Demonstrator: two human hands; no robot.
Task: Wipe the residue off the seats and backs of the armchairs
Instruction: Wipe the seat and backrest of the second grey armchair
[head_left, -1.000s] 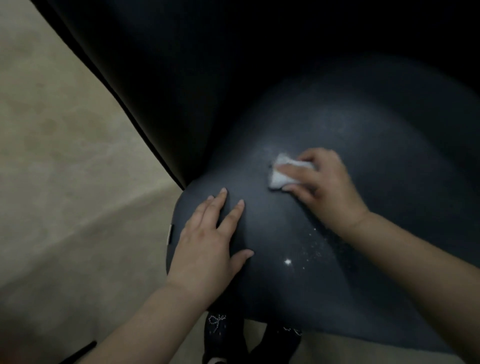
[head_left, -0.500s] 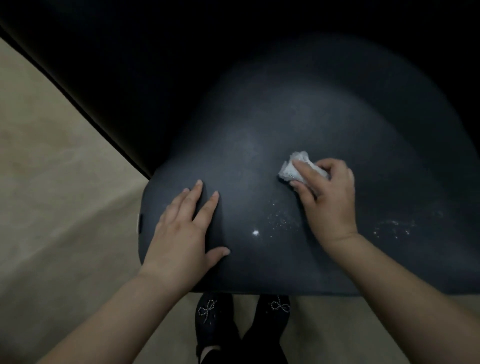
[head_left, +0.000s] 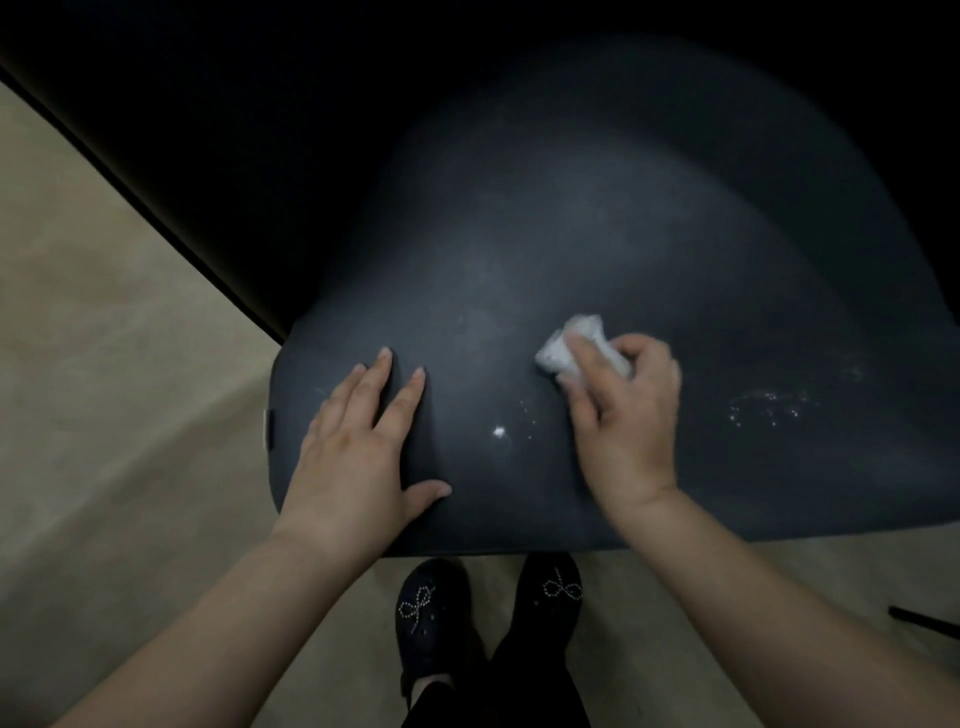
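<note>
Head view – right hand (head_left: 626, 415) grips white cloth (head_left: 571, 345), seat (head_left: 623, 234), no readable txt

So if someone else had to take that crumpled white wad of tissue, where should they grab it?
Probably by the free end of the crumpled white tissue wad, coming from above and from the seat's left side. That end sticks out past the right hand, whose fingers curl over the rest. It lies on the dark padded seat, so a pinch from above suits it best.
</note>
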